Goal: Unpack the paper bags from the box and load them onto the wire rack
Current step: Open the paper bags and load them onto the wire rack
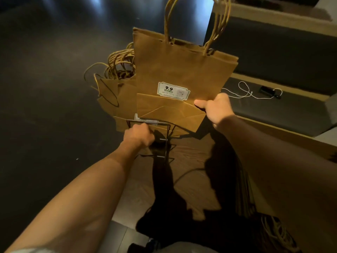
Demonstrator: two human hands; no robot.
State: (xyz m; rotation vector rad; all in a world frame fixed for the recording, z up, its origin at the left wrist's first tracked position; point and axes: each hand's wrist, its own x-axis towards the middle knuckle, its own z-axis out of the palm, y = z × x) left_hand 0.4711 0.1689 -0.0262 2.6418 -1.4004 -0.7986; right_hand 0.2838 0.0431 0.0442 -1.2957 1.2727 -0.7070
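One bundle: kraft paper bags (182, 70), light, floppy; right hand (214, 108) pinches its 4 o'clock edge.
Left hand (139, 136): grips wire rack (165, 136) top.

The scene is dim, with a warm, yellowish cast. Light falls from above and in front, brightening the held paper bag (182, 70) and both hands, while the right forearm lies in shade. Hard black shadows of the arms and bag spread over the wooden table (193, 189). Pale streaks of glare glint on the dark floor (45, 70) at the top. Wide-angle distortion bends the edges, and the far corners are soft and grainy.
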